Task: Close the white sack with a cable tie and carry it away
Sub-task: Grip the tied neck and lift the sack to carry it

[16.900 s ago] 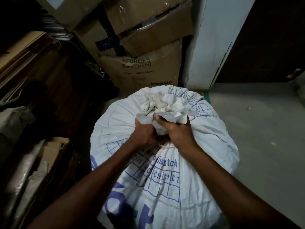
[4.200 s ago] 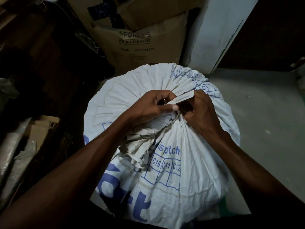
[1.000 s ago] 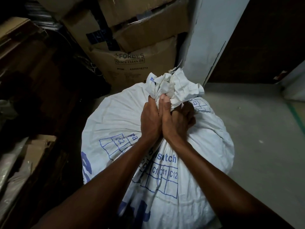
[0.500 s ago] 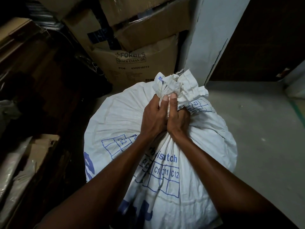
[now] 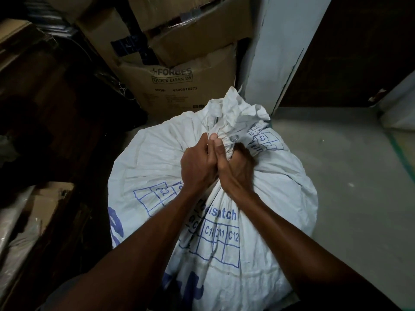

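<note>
I had both hands clamped on the gathered neck of the big white woven plastic sack (image 5: 265,176) with blue printed grids and lettering. My left hand (image 5: 197,167) and my right hand (image 5: 235,169) sat side by side, touching along the thumbs, and my fingers (image 5: 215,144) were clenched hard round the bunched fabric — nothing loose in either fist. Above my knuckles the crumpled mouth of the sack (image 5: 233,113) stood up in a rough tuft. Just beside my right thumb a small metal eyelet (image 5: 235,138) showed in the cloth. I could not make out a cable tie anywhere in the folds; whether one sat under my hands, I cannot tell.

The sack was full and rounded, and it stood on the grey concrete floor (image 5: 348,176), directly in front of me, with my forearms reaching down over its near side. Behind it stood a brown cardboard box printed with FORBES QUICK CLEAN DX (image 5: 177,86), and more brown cardboard boxes (image 5: 190,34) were stacked on top of that one. To the right of the boxes rose a pale painted wall corner (image 5: 278,52) — the sack's tuft came near its foot. Off to my left the space was dark, with flattened cardboard pieces (image 5: 45,205) leaning there.
</note>
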Demonstrator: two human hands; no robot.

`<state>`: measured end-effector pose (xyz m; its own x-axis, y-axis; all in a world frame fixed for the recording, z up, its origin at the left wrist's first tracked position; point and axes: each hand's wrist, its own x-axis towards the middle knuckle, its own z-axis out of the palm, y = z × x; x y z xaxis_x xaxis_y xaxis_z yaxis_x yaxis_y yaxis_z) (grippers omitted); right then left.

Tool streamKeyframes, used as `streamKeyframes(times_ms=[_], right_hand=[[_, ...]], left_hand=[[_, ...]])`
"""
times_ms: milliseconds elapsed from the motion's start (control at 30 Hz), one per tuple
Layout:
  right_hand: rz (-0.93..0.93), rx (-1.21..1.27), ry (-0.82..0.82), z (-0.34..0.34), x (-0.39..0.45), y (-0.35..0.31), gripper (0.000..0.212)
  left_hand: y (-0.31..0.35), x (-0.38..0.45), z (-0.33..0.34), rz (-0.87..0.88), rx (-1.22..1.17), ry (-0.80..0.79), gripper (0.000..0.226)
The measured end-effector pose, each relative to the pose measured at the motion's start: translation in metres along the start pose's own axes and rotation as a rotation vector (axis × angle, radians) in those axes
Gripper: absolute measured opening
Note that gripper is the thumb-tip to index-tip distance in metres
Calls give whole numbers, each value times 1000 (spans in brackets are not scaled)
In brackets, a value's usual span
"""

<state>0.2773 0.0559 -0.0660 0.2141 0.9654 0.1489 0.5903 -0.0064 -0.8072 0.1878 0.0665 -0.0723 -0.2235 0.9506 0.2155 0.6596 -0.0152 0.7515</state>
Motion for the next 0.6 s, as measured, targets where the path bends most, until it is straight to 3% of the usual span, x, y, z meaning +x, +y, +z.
streamKeyframes(times_ms=[167,367,467,600], right_hand=[[-79,99,67,4,4,1,54],[-32,132,117,2,8,3,45],[-39,141,93,5,7,1,51],[-89,122,-119,-5,8,12,56]], left_hand=[[-2,4,1,-12,21,18,41],[-6,3,5,129,80,25,43],[-13,2,3,212,76,17,36],[-10,5,-2,-1,-29,8,44]])
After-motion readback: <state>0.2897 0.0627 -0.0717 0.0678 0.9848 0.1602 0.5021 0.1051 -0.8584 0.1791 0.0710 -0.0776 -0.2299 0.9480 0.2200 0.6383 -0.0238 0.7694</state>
